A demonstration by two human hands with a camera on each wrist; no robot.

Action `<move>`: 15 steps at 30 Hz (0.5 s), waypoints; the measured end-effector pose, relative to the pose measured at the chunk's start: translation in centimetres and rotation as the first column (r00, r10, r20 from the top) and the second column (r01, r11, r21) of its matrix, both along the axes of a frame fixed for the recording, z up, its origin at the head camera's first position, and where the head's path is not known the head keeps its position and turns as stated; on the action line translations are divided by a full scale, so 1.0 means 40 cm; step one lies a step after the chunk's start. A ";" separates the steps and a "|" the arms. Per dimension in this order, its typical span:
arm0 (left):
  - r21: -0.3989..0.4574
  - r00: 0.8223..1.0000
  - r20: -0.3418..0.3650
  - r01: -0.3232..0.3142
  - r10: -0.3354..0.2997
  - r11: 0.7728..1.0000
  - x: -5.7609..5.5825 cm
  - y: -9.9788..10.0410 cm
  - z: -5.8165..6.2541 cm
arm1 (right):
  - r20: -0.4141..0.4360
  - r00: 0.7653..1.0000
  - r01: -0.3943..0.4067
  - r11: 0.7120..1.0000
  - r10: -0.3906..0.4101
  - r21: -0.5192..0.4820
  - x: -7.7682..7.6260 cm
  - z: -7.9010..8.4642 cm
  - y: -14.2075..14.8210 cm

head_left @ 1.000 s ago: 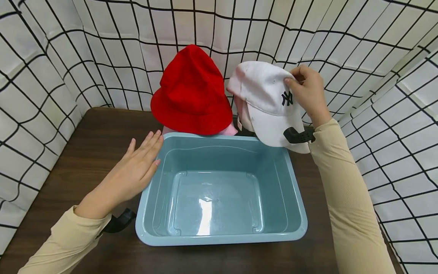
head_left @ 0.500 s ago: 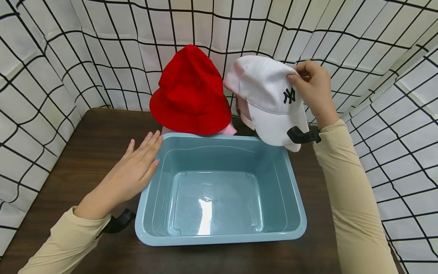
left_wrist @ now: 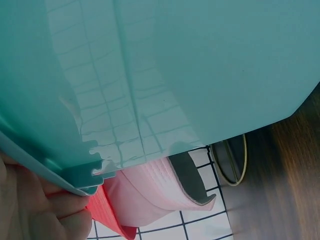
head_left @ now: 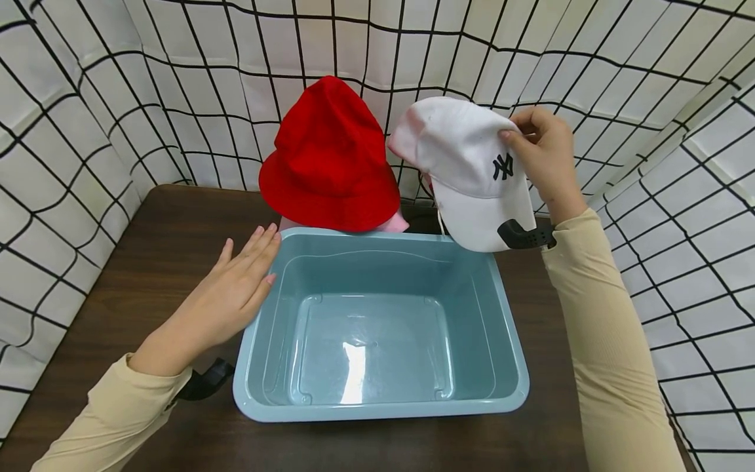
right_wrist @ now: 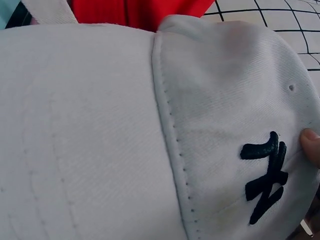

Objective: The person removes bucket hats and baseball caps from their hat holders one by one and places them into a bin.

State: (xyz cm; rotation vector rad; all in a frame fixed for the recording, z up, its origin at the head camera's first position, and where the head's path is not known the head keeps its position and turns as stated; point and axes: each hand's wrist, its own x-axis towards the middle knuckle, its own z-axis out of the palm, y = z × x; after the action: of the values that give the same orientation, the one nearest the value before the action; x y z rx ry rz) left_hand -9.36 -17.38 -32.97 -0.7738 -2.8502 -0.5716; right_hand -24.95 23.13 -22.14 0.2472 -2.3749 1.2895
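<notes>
My right hand pinches the side of a white baseball cap with a dark NY emblem, at the back right. The cap's brim hangs down by the far right corner of a blue plastic basin. In the right wrist view the white cap fills most of the picture, with a thumb at the right edge. Fingers straight, my left hand lies against the basin's left rim. A red bucket hat stands behind the basin, over something pink that is mostly hidden.
Basin and hats stand on a dark wooden table. A black wire grid with white sheeting behind rises at the back and sides. Beyond the basin, the left wrist view shows a pink cap and a thin metal loop.
My right hand has shifted slightly right and up with the white cap, and the pink strap seen beneath it earlier has swung out of sight. The left hand, basin and red hat stay put.
</notes>
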 end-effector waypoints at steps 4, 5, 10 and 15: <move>0.003 1.000 0.002 -0.001 0.001 1.000 -0.001 0.000 0.001 | 0.011 1.000 -0.008 0.999 0.008 -0.038 0.004 0.004 0.005; 0.003 1.000 0.002 -0.002 0.002 1.000 -0.001 -0.001 0.001 | 0.007 1.000 -0.011 0.999 0.011 -0.041 0.006 0.005 0.005; 0.006 1.000 0.004 0.001 -0.001 1.000 -0.001 -0.001 0.002 | 0.003 0.999 -0.041 0.997 0.041 -0.069 0.017 0.015 0.014; 0.003 1.000 0.005 -0.001 0.001 1.000 0.000 -0.002 0.002 | -0.026 0.997 -0.078 0.991 0.076 -0.105 0.033 0.031 0.022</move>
State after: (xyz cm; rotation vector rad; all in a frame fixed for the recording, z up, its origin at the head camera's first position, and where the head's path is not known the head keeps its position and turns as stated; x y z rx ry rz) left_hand -9.36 -17.47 -32.91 -0.7720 -2.8536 -0.5780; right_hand -23.63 24.02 -20.92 0.3222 -2.2911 1.4358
